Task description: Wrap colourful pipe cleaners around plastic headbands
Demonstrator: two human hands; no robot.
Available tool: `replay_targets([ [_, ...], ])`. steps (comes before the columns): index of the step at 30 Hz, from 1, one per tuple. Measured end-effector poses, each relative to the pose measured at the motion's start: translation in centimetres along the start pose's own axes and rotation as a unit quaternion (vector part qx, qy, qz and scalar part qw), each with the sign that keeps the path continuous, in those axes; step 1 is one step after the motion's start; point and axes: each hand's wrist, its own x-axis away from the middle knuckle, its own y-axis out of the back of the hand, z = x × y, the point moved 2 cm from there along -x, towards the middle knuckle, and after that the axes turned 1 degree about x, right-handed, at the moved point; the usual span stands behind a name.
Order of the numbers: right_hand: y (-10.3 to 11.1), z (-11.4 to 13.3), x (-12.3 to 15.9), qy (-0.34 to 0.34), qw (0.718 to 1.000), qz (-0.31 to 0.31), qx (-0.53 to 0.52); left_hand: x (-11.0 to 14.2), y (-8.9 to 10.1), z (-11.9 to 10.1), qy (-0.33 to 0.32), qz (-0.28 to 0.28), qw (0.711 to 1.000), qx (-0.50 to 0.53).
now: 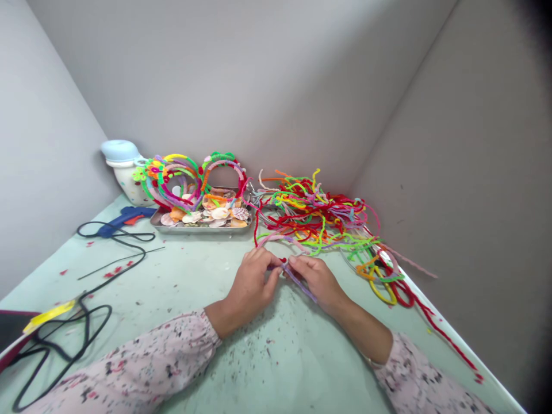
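Over the middle of the table, my left hand (259,276) pinches a purple pipe cleaner (304,286) between thumb and fingers. My right hand (317,280) is close beside it, its thumb and fingertips closed on the same piece. A small red bit (283,260) shows between the fingertips of both hands. The purple piece slants down toward the right, under my right hand. Just behind the hands curves a pink and purple fuzzy arc (280,237); whether it joins the held piece cannot be made out.
A metal tray (207,229) of seashells stands at the back, with colourful fuzzy headbands (179,181) on it. Right of it lies a heap of pipe cleaners (319,213). At left are a white cup (131,178), a blue glue gun (118,221) and a looping black cord (86,322).
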Motion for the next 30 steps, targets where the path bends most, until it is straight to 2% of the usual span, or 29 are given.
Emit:
replay_targets([
  [7, 0.08, -0.57, -0.21, -0.013, 0.999, 0.019, -0.026, 0.08, -0.1, 0.04, -0.024, 0.001, 1.0, -0.015],
  [13, 0.02, -0.67, -0.3, -0.016, 0.998, 0.033, -0.05, 0.05, -0.19, 0.08, -0.013, 0.002, 1.0, -0.014],
  [20, 0.13, -0.42, -0.04, -0.027, 0.997, -0.014, -0.068, 0.13, -0.08, 0.02, -0.016, -0.003, 1.0, -0.007],
  [25, 0.03, -0.39, -0.06, -0.04, 0.994, -0.021, -0.104, 0.2, -0.24, 0.09, -0.027, -0.01, 0.999, -0.033],
  [30, -0.07, -0.02, -0.15, -0.025, 0.997, -0.015, -0.076, 0.22, -0.29, 0.31, -0.035, -0.035, 0.998, -0.047],
])
